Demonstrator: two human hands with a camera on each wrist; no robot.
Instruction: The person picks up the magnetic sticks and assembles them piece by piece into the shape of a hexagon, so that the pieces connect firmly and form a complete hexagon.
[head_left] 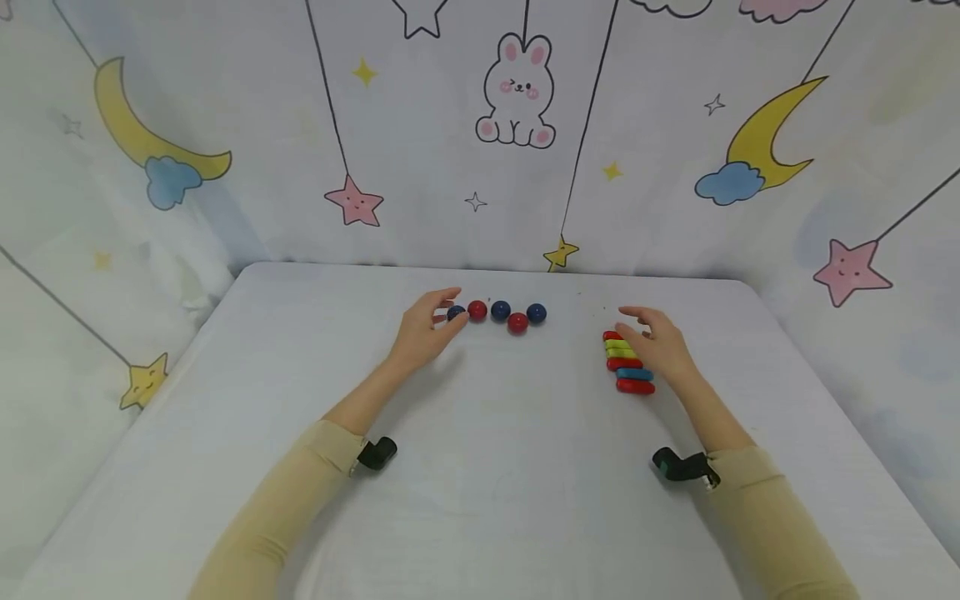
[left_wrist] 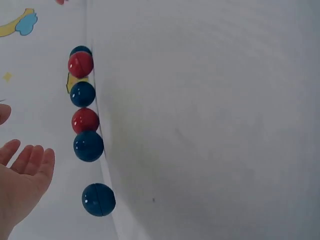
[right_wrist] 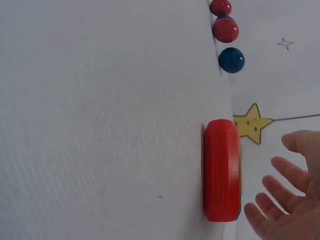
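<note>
My left hand [head_left: 423, 335], fingers loosely curved and thumb apart, is at the left end of a line of shiny balls. Its fingers overlap a dark blue ball [head_left: 454, 313] in the head view. Along the line, a red ball [head_left: 477, 311], a blue ball [head_left: 500, 311], a red ball [head_left: 517, 323] and a blue ball [head_left: 536, 313] follow. In the left wrist view, a blue ball [left_wrist: 98, 199] lies nearest. My right hand [head_left: 657, 343] hovers beside a column of short rounded rods, its fingers spread; the front one is a red rod [head_left: 635, 387].
Behind that red rod lie a blue rod [head_left: 634, 374], another red rod [head_left: 624, 363] and yellow-green rods [head_left: 619, 350]. A white cloth covers the table [head_left: 487, 467]. At its back edge hangs a printed curtain [head_left: 435, 117]. Dark cameras [head_left: 378, 453] are strapped to both wrists.
</note>
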